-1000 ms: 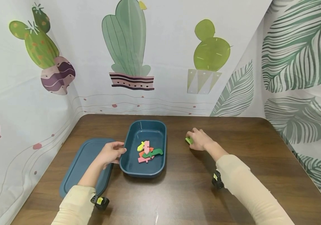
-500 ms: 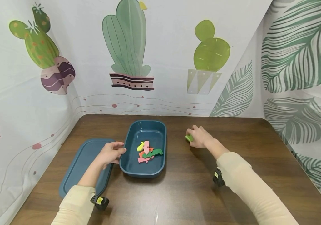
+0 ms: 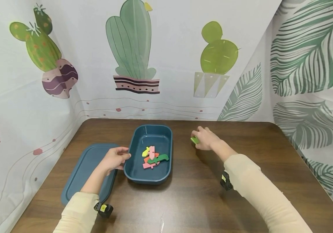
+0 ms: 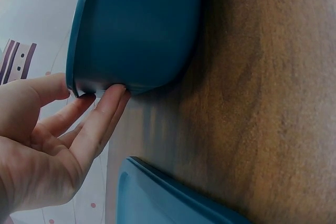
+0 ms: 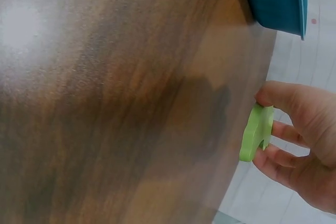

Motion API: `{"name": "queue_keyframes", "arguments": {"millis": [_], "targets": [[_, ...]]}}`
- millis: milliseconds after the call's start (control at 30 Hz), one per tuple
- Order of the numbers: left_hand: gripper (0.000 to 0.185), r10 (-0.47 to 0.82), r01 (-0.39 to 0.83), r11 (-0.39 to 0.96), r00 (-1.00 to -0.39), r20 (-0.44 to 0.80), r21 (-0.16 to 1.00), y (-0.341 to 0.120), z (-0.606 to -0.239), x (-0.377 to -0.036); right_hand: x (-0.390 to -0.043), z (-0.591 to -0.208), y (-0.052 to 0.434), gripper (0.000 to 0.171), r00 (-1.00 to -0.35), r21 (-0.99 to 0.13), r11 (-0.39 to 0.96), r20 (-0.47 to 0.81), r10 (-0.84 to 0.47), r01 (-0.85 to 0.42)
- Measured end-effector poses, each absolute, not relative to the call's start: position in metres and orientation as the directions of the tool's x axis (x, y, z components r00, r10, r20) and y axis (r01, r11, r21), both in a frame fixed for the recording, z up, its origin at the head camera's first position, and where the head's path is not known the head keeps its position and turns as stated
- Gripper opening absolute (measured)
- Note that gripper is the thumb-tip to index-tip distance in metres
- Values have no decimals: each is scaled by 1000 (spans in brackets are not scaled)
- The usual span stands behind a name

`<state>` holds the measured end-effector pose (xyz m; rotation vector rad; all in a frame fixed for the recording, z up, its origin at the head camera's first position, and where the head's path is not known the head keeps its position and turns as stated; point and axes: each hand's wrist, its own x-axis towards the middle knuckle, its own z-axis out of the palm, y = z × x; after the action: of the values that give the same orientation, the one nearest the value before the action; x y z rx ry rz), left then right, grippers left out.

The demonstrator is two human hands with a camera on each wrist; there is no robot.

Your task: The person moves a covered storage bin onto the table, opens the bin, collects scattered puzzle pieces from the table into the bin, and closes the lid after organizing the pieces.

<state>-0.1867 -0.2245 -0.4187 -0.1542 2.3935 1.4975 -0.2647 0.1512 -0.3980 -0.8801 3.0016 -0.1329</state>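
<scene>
A deep blue plastic box (image 3: 149, 177) stands on the table with several flat foam-like pieces inside: yellow (image 3: 145, 151), pink (image 3: 152, 152), orange and dark green (image 3: 161, 158). My left hand (image 3: 116, 158) holds the box's left rim; the left wrist view has the thumb at the rim and the fingers (image 4: 107, 100) against the outer wall. To the right of the box, my right hand (image 3: 206, 139) pinches a light green flat piece (image 5: 255, 132) between thumb and fingers. That piece is partly hidden by the hand in the head view.
A matching blue lid (image 3: 80, 176) lies flat left of the box, partly beneath the left forearm. The brown wooden table (image 3: 189, 200) ends at a printed cloth (image 3: 178, 64) behind it.
My right hand has shifted slightly toward the far side and left, with the light green piece moving along. The left hand and the box stay where they were.
</scene>
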Motion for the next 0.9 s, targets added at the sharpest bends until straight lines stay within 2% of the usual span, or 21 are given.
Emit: {"name": "queue_keyframes", "arguments": {"millis": [900], "targets": [[48, 74, -256, 453, -944, -322, 854, -224, -418, -188, -268, -367, 135, 33, -800, -50, 798, 23, -600, -600]]}}
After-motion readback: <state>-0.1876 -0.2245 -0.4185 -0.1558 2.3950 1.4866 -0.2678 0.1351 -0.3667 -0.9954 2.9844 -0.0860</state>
